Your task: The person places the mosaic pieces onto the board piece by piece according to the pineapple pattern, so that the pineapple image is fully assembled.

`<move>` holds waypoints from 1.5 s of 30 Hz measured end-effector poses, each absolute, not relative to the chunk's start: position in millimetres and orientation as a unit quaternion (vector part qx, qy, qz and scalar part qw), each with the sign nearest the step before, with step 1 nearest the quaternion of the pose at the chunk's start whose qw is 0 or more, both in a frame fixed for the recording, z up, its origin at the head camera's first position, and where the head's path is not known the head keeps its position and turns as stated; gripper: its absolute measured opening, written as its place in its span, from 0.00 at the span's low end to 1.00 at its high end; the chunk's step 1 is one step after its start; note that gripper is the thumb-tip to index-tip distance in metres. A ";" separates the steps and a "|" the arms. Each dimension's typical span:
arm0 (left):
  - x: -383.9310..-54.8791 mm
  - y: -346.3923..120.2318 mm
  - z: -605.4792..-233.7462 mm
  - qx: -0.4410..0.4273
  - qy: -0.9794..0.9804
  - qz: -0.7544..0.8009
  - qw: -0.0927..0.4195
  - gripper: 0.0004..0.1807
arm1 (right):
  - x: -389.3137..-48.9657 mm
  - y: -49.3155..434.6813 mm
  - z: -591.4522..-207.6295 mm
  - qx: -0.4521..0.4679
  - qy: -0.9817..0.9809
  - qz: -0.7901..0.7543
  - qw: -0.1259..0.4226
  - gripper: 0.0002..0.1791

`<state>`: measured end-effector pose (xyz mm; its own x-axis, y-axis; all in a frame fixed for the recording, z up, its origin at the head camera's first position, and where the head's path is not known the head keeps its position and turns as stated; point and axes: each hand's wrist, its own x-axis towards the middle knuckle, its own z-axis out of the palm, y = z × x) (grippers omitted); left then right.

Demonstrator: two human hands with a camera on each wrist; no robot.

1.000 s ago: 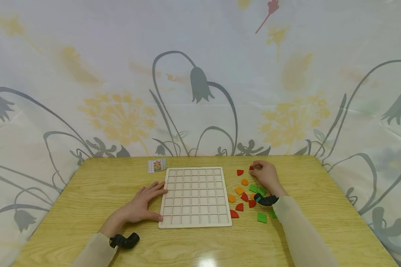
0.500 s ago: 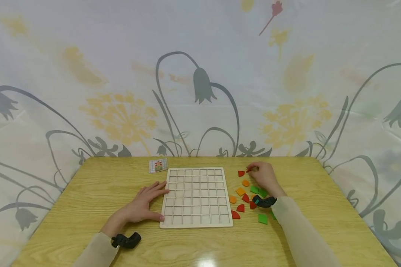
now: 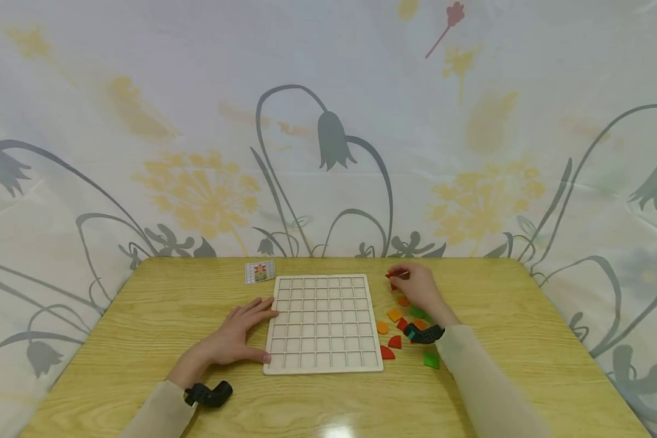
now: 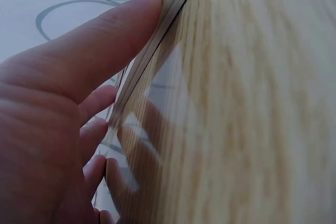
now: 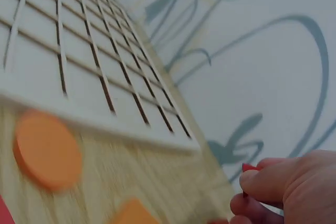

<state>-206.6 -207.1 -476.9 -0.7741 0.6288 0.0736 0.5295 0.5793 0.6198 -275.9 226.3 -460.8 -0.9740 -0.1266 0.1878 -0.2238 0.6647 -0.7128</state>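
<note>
A pale wooden grid board (image 3: 322, 330) lies on the table with its square cells bare. My left hand (image 3: 227, 340) rests at its left edge with fingers spread, thumb and fingertips on the rim. In the left wrist view the thumb (image 4: 100, 45) lies along the board's side. Off the board's upper right corner, my right hand (image 3: 420, 291) pinches a small red piece (image 5: 247, 168) between thumb and fingers. Most of that piece is hidden by the fingers. Below this hand lie loose flat pieces, among them an orange disc (image 5: 48, 150) and an orange square (image 3: 394, 314).
More pieces lie right of the board, including a red quarter circle (image 3: 387, 353) and a green square (image 3: 431, 360); the right wrist covers some. A small card (image 3: 260, 272) with a coloured grid picture lies behind the board's left corner. A patterned cloth (image 3: 328, 201) hangs behind the table.
My right hand has moved left toward the board with the red piece, now passing over another red piece. My left hand has stayed at the board's edge.
</note>
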 end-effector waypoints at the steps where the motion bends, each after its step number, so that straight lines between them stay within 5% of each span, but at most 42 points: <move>1: -206.6 -206.8 -476.5 0.327 0.885 0.321 0.076 0.46 | -275.0 220.0 -459.1 0.106 -0.907 0.403 0.058 0.09; 23: -209.1 -201.9 -472.2 0.330 0.884 0.323 0.069 0.47 | -276.4 113.9 -479.4 0.161 -0.842 0.514 0.040 0.08; 45: -209.8 -201.4 -479.1 0.321 0.888 0.322 0.071 0.45 | -272.9 94.4 -489.8 0.161 -0.883 0.437 0.055 0.07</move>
